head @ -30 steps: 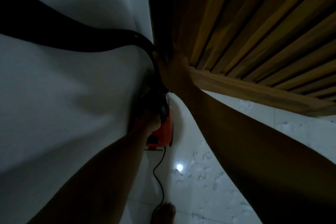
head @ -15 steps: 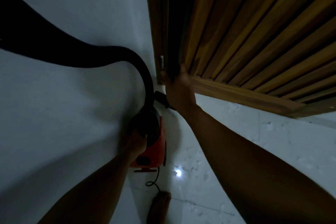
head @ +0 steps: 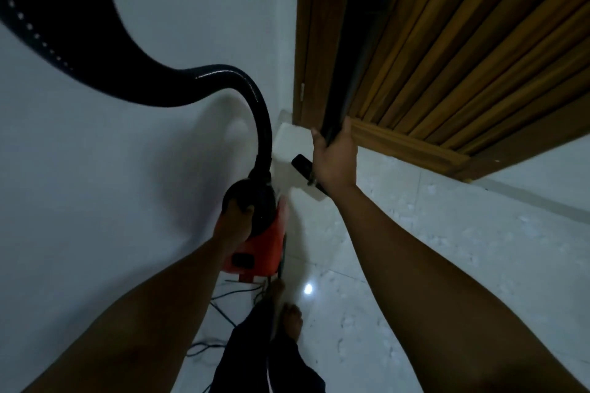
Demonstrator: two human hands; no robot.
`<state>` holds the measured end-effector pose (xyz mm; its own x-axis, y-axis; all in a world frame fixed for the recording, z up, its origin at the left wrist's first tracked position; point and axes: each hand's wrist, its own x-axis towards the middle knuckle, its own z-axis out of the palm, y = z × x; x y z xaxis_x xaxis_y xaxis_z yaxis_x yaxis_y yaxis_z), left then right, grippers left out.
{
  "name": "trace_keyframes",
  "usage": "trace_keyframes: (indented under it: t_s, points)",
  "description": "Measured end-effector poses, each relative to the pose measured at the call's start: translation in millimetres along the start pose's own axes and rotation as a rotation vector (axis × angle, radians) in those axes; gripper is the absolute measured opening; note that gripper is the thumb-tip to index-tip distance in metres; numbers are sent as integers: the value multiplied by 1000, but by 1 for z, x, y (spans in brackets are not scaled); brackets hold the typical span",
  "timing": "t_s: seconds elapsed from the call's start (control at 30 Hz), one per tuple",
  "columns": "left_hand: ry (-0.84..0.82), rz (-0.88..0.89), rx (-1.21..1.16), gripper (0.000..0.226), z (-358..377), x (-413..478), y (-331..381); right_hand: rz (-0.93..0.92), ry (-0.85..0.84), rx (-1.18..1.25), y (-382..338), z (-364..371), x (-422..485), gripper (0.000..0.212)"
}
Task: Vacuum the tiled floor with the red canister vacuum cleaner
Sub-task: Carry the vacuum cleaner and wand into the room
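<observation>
The red canister vacuum (head: 266, 254) hangs just above the tiled floor (head: 431, 265), close to the white wall. My left hand (head: 234, 222) grips its black top handle. A black ribbed hose (head: 260, 134) rises from the canister and loops off to the upper left. My right hand (head: 335, 159) grips the black wand (head: 357, 67), which runs up along the edge of the wooden door. The wand's lower end (head: 301, 165) sticks out below my hand, above the floor.
A slatted wooden door (head: 463, 57) stands ajar on the right, its frame (head: 308, 41) beside the white wall (head: 95, 169). The black power cord (head: 223, 300) lies loose on the floor under the canister. My bare foot (head: 292, 319) stands just behind it.
The canister has dropped lower in view and away from the door. My right hand has come back from the door's corner, and the wand now shows in it. The hose loop has risen.
</observation>
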<state>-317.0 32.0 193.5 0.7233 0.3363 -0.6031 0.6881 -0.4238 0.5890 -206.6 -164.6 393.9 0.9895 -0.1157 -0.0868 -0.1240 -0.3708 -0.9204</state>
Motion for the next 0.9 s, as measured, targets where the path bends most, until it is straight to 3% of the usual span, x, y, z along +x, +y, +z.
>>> trace_keyframes:
  t_s: [0.13, 0.37, 0.67, 0.77, 0.9]
  points:
    - [14, 116, 17, 52, -23, -74, 4, -12, 1, -1, -23, -25, -62, 51]
    - [-8, 139, -4, 58, -54, -193, -37, -42, 16, 8, -52, -55, -197, 55]
    - [5, 130, 21, 48, -61, -354, -110, -23, 35, 16, -61, -97, -390, 54]
    - [-4, 92, 5, 35, -58, -400, -134, -6, 33, -3, -55, -116, -441, 53]
    - [12, 152, -11, 29, -44, -469, -167, 13, 6, -12, -43, -142, -506, 48]
